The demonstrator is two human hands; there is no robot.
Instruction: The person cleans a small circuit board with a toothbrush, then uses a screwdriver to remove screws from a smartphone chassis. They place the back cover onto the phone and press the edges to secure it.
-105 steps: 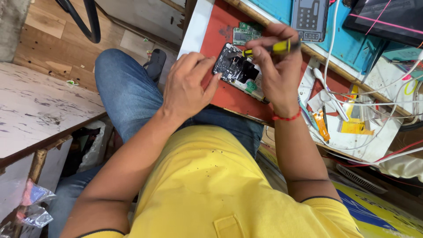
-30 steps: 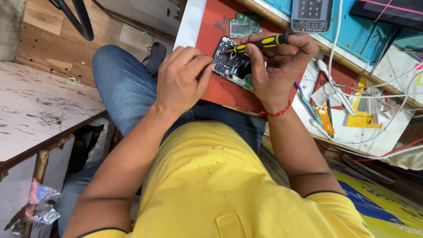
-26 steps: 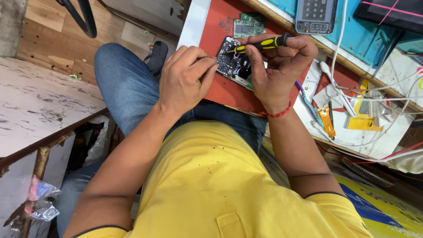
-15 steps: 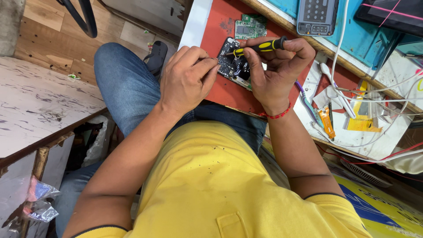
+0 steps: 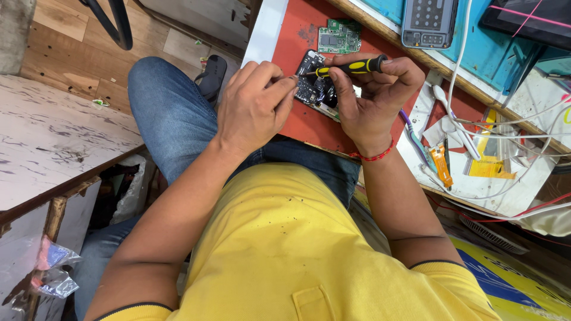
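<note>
My right hand (image 5: 372, 98) grips a black and yellow screwdriver (image 5: 351, 66), its tip pointing left onto an opened black phone (image 5: 312, 86) lying on the red mat (image 5: 297, 125). My left hand (image 5: 253, 107) rests at the phone's left edge, fingertips pinched together against it; what they pinch is too small to tell. Both hands cover much of the phone. A red thread circles my right wrist.
A green circuit board (image 5: 338, 37) lies on the mat beyond the phone. A grey phone frame (image 5: 429, 21) sits on the blue surface. White cables (image 5: 476, 137), an orange flex strip (image 5: 439, 163) and a purple-handled tool (image 5: 416, 139) clutter the right. A worn white table (image 5: 53, 142) stands left.
The screwdriver tip has shifted slightly left over the phone, and my left fingers have closed in toward it. The view has drifted a little.
</note>
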